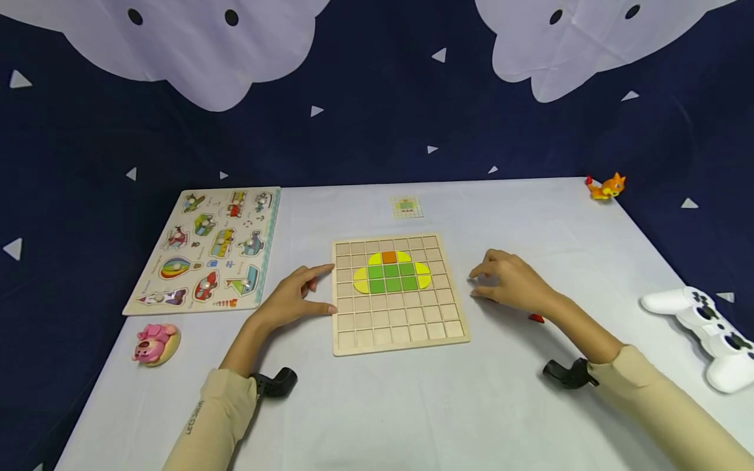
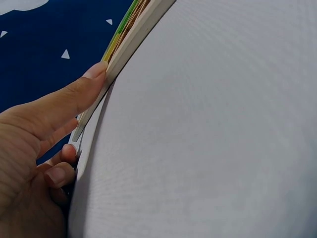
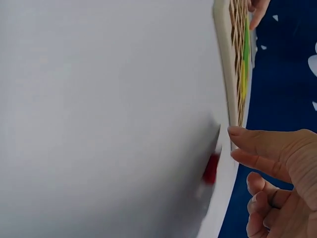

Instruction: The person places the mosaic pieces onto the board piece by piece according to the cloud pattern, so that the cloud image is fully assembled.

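Left hand (image 1: 292, 297) steadies grid board (image 1: 400, 327); right hand (image 1: 514, 282) hovers beside.

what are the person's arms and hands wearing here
Both arms wear long beige sleeves; the left sleeve has small dark lettering near the cuff. A black camera mount sits at each wrist, left and right. The left hand and right hand are bare, without gloves.

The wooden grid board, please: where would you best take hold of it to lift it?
Probably by the bare right edge of the wooden grid board, coming in from the right: it lies flat, the left hand already touches the left edge, and the coloured tiles sit mid-board.
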The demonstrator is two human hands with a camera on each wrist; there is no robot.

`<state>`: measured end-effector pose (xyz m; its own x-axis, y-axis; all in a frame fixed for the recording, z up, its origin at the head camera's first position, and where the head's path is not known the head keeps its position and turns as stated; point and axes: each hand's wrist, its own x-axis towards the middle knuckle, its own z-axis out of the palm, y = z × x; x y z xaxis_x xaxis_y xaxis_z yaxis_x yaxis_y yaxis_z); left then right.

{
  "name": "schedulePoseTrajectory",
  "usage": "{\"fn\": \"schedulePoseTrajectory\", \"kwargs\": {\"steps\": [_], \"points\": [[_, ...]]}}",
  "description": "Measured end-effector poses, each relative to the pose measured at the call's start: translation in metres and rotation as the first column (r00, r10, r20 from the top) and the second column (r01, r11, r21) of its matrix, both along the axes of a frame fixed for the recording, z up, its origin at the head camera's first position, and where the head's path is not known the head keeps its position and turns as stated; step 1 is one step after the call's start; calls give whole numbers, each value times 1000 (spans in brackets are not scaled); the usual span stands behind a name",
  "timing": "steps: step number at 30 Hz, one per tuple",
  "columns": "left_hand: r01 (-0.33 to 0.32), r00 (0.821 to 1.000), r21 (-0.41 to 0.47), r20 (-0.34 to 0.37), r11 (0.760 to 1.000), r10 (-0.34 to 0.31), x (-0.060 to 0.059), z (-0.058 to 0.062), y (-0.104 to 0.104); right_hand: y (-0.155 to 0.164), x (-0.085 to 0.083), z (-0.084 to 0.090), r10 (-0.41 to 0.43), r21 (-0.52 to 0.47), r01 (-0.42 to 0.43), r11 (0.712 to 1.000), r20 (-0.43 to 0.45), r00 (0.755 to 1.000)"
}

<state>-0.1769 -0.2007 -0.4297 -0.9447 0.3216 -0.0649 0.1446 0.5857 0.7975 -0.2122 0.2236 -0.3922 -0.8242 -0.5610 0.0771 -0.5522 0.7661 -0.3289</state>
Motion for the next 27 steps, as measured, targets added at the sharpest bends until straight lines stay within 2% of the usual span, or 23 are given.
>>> {"fn": "schedulePoseTrajectory", "kwargs": {"steps": [7,27], "points": [[3,1000,-5,0,1000,-3,0,2,0,29,13,0,-48,60,51,997,-52,998],[-2,1000,3,5,1000,1,0,1,0,38,16,-11,-32,-19,30,999,-104,994]]}}
